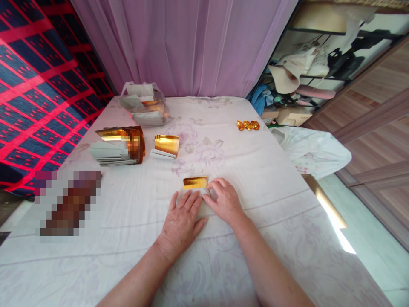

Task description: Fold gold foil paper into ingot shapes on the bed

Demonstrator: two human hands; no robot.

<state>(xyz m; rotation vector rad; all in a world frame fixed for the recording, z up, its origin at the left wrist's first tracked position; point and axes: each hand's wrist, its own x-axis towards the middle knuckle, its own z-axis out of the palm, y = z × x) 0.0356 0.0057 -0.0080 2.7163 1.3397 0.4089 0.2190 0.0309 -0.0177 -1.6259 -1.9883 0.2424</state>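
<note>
A small gold foil paper [195, 183] lies on the cloth-covered table in front of me, with a whitish strip along its near side. My left hand [182, 219] rests palm down, fingers stretched, its fingertips at that near side. At the paper's right end, my right hand [226, 201] has thumb and forefinger bent together on the paper's corner. Beyond them stands a small curved stack of gold-and-white papers [166, 146]. Left of it is a larger bundle of the same papers [116, 147], partly pixelated. Three or so folded gold pieces [248, 125] sit in a row at the far right.
A clear plastic bag [145, 104] of more papers stands at the table's far left corner. A pixelated patch [70, 204] hides something at the left. A white plastic bag [316, 149] and a shelf with a cap [284, 76] are beyond the right edge. A purple curtain [191, 47] hangs behind.
</note>
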